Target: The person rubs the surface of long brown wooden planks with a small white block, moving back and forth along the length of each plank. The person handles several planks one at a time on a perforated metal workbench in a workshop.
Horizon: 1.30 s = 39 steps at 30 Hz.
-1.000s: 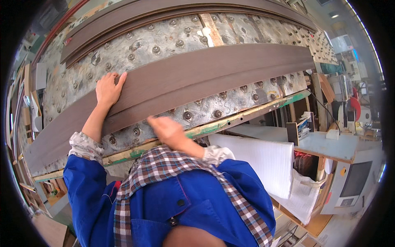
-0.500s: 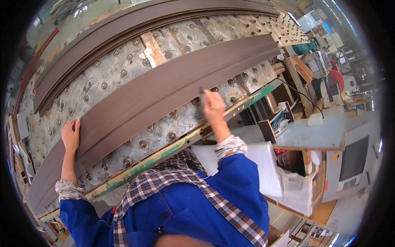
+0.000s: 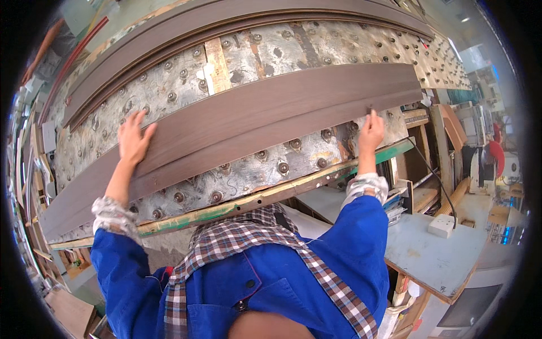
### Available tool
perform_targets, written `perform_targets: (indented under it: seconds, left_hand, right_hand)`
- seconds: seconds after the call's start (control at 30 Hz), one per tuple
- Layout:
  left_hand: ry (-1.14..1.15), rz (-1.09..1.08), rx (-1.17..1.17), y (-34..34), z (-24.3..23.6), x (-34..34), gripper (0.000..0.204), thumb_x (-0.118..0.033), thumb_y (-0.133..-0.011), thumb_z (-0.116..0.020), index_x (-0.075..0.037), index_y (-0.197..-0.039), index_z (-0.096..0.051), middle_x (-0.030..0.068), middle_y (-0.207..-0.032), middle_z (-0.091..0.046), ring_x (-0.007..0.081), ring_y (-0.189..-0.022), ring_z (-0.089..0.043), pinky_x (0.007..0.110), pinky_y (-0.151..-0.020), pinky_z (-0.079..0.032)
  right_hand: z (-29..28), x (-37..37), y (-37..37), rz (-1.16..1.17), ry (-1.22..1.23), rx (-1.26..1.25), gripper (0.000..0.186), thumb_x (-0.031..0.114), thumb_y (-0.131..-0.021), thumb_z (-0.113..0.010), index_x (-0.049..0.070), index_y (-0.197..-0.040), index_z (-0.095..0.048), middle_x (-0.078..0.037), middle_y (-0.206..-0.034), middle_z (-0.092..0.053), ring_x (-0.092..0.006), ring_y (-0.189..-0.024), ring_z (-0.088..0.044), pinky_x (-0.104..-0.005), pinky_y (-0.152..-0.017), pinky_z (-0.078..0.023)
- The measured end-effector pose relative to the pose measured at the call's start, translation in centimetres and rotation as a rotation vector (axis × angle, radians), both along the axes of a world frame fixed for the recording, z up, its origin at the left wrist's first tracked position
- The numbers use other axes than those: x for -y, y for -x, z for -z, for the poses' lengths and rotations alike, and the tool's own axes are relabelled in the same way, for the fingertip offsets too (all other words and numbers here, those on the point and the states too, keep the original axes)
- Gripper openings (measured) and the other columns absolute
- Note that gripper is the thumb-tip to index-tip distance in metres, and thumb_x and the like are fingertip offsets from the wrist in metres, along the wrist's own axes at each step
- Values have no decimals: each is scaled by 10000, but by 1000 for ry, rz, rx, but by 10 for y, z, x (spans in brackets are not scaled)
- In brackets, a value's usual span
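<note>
left hand, right hand at brown board | box: blue-white items

Bright soft light, fisheye-bent edges, black corners

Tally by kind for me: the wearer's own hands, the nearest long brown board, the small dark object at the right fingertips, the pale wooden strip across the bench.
Left hand and right hand: 2
Long brown board, nearest one: 1
Small dark object: 1
Pale wooden strip: 1
Total: 5
</note>
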State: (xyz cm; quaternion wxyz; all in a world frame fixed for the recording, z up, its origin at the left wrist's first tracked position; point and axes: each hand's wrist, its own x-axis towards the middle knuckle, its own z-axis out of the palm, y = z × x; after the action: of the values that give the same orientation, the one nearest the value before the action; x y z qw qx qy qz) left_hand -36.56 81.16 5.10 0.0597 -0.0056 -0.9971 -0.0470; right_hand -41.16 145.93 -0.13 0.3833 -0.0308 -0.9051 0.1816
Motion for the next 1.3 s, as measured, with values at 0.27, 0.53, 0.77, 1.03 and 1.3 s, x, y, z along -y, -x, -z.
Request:
perform_targets:
  seconds: [0.27, 0.53, 0.77, 1.03, 1.3]
  left_hand:
    - [-147, -8, 68, 38, -5, -100, 677, -622, -897, -476, -63, -1265, -580, 213, -1011, -678, 371, -934, -641, 436, -902, -461]
    - [-208, -3, 52, 36, 3, -89, 659, -613, -892, -496, -22, -1137, -654, 209, -1029, -683, 366, -977, -636, 439, -900, -474]
    - [-229, -2, 37, 35, -3, -91, 639, -591, -893, -515, -8, -1106, -670, 175, -1087, -682, 372, -1001, -628, 438, -921, -468]
    - [-223, -34, 68, 35, -8, -97, 627, -576, -896, -520, 2, -1078, -679, 181, -1070, -681, 375, -990, -630, 433, -913, -466]
    - [-205, 14, 4, 35, 4, -88, 632, -567, -899, -519, 15, -1089, -675, 194, -1055, -685, 361, -976, -640, 438, -890, -478]
  right_hand:
    - [8, 268, -105, -494, 64, 10, 294, 64, -876, -552, 4, -1155, -624, -107, -725, -575, -267, -624, -555, -374, -540, -462]
    - [-15, 306, -110, -778, 91, 70, 352, 31, -775, -627, 35, -1126, -633, -72, -804, -622, -215, -703, -601, -328, -588, -501]
    - [-13, 36, -18, 27, -92, 33, 171, 116, -908, -587, 31, -1029, -672, -139, -843, -608, -331, -752, -590, -409, -659, -485]
    - [-9, 47, -15, -18, -84, 57, 210, 120, -909, -594, 32, -1087, -660, -134, -884, -623, -322, -806, -612, -399, -707, -499]
    - [-20, 330, -139, -798, 38, 414, 317, 5, -792, -569, 15, -1105, -624, -86, -743, -552, -261, -691, -577, -380, -569, -479]
